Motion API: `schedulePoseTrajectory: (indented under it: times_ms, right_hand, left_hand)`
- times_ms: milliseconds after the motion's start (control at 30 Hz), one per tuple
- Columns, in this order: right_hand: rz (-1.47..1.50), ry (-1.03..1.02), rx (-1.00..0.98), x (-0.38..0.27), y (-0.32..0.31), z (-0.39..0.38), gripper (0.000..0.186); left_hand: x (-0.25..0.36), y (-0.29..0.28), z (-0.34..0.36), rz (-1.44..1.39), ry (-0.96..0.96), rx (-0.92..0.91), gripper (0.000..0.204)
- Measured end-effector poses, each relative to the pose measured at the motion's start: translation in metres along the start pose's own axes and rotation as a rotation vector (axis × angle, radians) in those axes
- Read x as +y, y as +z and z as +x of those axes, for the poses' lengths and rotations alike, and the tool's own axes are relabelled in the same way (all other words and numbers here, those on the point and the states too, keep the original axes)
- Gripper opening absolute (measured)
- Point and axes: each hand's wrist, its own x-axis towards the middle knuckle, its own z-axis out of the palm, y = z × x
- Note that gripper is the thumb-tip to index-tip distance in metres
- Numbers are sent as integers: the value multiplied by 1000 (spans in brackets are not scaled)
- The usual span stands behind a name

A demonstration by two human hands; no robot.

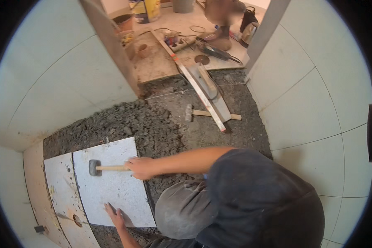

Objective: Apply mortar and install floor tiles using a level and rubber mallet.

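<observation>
A mallet with a dark grey, block-shaped head and a pale wooden handle (105,168) is lying sideways over a large rectangular white speckled tile (115,190), its head pointing left. The person's right hand (140,167) is closed, gripping the far end of that handle, so the mallet's head is sitting to the left of the fist. Whether the head is touching the tile, I cannot tell. The person's left hand (116,217) is resting open, its fingers apart, at the tile's near edge, below the mallet and well apart from it.

Left of the white tile, a narrower dark-spotted white tile (62,177) is lying just beside it. Rough dark grey mortar (153,124) is bordering the tile's far and right sides, and a knee in grey trousers (184,206) is bending near its right edge.

Farther off, a hammer with a grey head and a wooden handle (202,113) is lying on the ground, its handle passing under a long, straight pale bar with orange marks (198,89). Beyond these, a dark corded angle grinder (214,51) is lying near another person's foot (220,38).
</observation>
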Motion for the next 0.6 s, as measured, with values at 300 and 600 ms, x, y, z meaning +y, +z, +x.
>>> schedulePoseTrajectory:
  times_ms: [300,600]
  right_hand:
    - [24,628,216,83,-149,-248,39]
    - [-225,626,-247,92,-194,-205,47]
  left_hand:
    - [127,51,-127,-401,-258,-132,68]
    - [146,21,-236,-186,-332,203,24]
